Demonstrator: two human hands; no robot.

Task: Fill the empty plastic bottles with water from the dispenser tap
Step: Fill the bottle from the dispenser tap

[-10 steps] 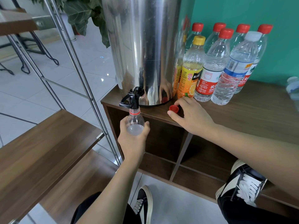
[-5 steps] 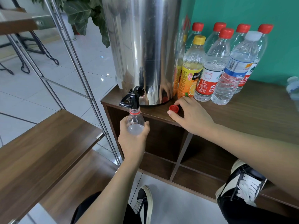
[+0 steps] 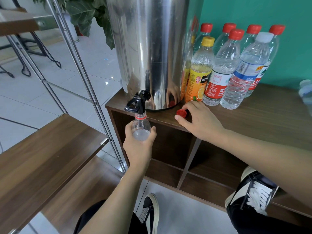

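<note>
Meanwhile, a steel dispenser (image 3: 148, 48) stands at the corner of the wooden tabletop (image 3: 270, 115), its black tap (image 3: 137, 103) overhanging the edge so a bottle can sit beneath it. Capped bottles (image 3: 236, 65) are clustered against the green wall, apparently clear of the work. A person's left hand (image 3: 139, 142) wraps the plastic bottle (image 3: 141, 127) in a closed grip, its open neck raised right under the spout; water shows in its shoulder, suggesting filling is nearly done. Their right hand (image 3: 200, 120) rests on the tabletop, fingertips touching the red cap (image 3: 181, 113), seemingly kept ready for resealing.
</note>
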